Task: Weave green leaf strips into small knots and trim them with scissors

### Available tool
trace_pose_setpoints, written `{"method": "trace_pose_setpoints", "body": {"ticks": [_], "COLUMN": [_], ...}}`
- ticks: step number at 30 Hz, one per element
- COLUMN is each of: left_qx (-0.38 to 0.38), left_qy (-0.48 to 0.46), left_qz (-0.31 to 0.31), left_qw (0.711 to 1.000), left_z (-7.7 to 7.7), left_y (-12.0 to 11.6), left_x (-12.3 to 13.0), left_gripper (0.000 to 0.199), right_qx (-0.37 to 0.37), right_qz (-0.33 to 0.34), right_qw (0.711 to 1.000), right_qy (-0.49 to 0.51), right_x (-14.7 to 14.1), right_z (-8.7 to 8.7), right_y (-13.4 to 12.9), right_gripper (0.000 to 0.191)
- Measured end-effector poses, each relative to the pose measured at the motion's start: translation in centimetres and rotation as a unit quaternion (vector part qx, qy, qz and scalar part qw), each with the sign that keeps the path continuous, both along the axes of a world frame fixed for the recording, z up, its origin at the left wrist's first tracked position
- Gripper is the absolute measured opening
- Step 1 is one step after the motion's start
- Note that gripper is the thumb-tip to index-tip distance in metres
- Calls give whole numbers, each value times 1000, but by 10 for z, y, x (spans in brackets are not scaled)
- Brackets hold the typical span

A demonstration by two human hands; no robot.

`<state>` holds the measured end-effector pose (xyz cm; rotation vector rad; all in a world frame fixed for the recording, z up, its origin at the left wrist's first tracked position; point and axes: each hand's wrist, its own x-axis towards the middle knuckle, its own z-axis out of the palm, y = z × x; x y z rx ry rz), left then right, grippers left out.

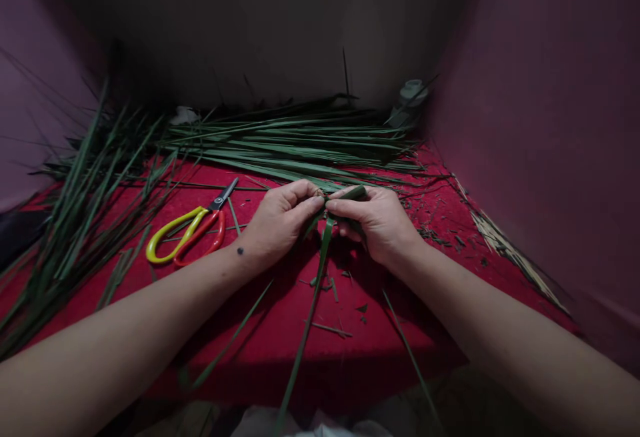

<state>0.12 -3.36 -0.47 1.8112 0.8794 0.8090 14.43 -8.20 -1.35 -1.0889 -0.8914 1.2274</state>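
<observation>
Leaf strips (325, 245) are pinched by the left hand (284, 220) and right hand (381, 221), best kept evenly taut.

Purple side walls (540, 103) flank a dark grey back wall (280, 23); between them (all dimly lit) stands a red table (370, 343).

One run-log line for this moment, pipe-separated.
left hand: pinching green strips | right hand: pinching green strips, fingertips near left's | scissors: on red surface, beside left wrist | leaf pile: beyond hands
</observation>
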Motion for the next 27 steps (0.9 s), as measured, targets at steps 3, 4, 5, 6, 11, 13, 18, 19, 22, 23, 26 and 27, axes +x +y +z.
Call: {"method": "trace_pose_setpoints", "body": {"ticks": [3,4,5,6,11,13,18,19,22,23,26,27], "left_qx": [-18,-27,-34,-37,25,16,-50,-68,-133,-149,-167,-164], "left_qy": [4,5,6,6,10,17,18,23,38,35,-11,-30], "left_qz": [-3,-4,-7,-12,-8,-10,-42,-50,-78,-84,-79,-71], "left_qw": [1000,1000,999,999,1000,1000,998,996,987,985,983,983], "left_z": [1,1,2,3,5,4,1,1,4,5,6,5], "left_y": [-2,-3,-4,-5,-8,-8,-3,-1,4,5,8,9], "left_x": [1,1,1,1,-2,-4,-6,-7,-6,-6,-5,-5], "left_gripper": [18,20,21,19,6,4,3,4,7,7,11,15], "right_qx": [-1,-3,-6,-9,-19,-36,-33,-34,-52,-57,-58,-57], "right_qz": [2,1,-1,-6,-32,-34,-31,-30,-36,-41,-51,-47], "right_qw": [1000,1000,1000,1000,998,998,999,999,998,998,997,997], "right_qy": [2,9,17,25,42,40,-11,-17,-8,-1,10,12], "right_x": [1,1,1,0,-3,-4,-4,-3,-3,-2,-2,-2], "right_z": [-1,-1,0,1,5,5,2,2,1,2,3,3], "right_y": [0,0,1,1,0,-2,-5,-4,-2,-1,2,3], "right_gripper": [20,21,21,21,17,18,15,14,14,14,15,16]}}
